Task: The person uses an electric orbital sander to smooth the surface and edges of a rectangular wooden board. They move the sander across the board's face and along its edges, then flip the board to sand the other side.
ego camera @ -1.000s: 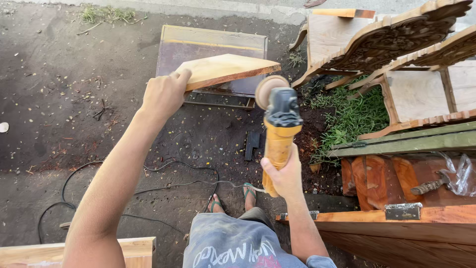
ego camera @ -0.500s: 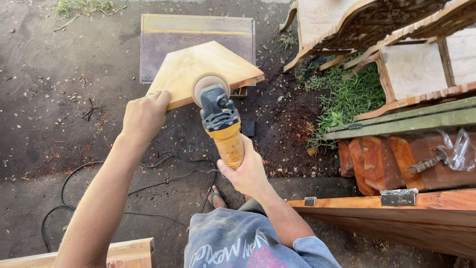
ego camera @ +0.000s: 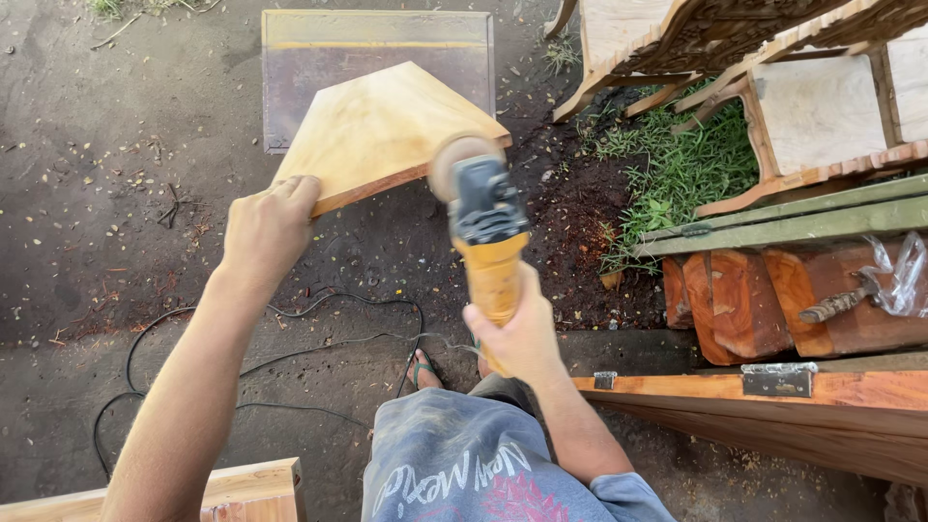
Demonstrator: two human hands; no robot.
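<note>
Standing over the dark dirt ground (ego camera: 116,145), the person gripped a pentagon-shaped wooden panel (ego camera: 382,130) at its lower left corner, the left hand (ego camera: 266,227) pinching the edge with fingers curled over the top face and holding it tilted in the air. The right hand (ego camera: 517,329) was wrapped tight round the yellow body of an angle grinder (ego camera: 483,227), its sanding disc (ego camera: 454,164) touching the panel's near edge by the right corner. To my eye the job wanted a light, even pressure with the disc kept flat to that edge (the panel had nothing under it but one hand, so any dig could twist it loose). A black power cord (ego camera: 280,338) trailed in loops across the ground near a sandalled foot (ego camera: 420,370). Beyond the panel lay a flat rectangular board (ego camera: 300,68). Off to the right stood carved wooden furniture frames (ego camera: 773,58), a patch of grass (ego camera: 677,174), reddish timber blocks (ego camera: 735,304), and a hinged plank (ego camera: 822,387).
</note>
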